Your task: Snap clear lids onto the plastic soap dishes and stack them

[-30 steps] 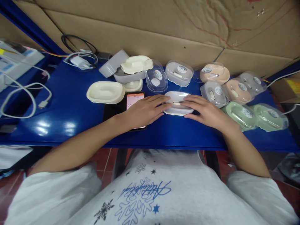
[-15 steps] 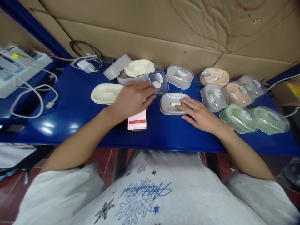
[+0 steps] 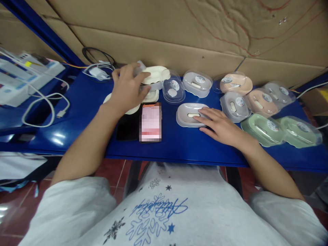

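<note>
My right hand (image 3: 220, 126) lies flat, fingers spread, on the right end of a grey lidded soap box (image 3: 189, 114) in the middle of the blue table (image 3: 82, 112). My left hand (image 3: 126, 89) reaches to the back left, its fingers curled over the stack of cream trays (image 3: 153, 74) and a clear lid (image 3: 140, 65) there. Whether it grips one of them is hard to make out. A cream tray (image 3: 133, 108) lies partly under that wrist. A phone (image 3: 150, 122) with a lit pink screen lies just left of the grey box.
Several finished boxes in grey, peach and green (image 3: 260, 127) fill the right side of the table. A clear lid (image 3: 173, 90) sits behind the phone. Cables and a charger (image 3: 97, 71) lie at the back left, a white device (image 3: 23, 73) further left. A cardboard wall (image 3: 179, 30) stands behind.
My left hand left the grey box and moved up and left over the phone to the stack of cream trays. My right hand stayed on the grey box.
</note>
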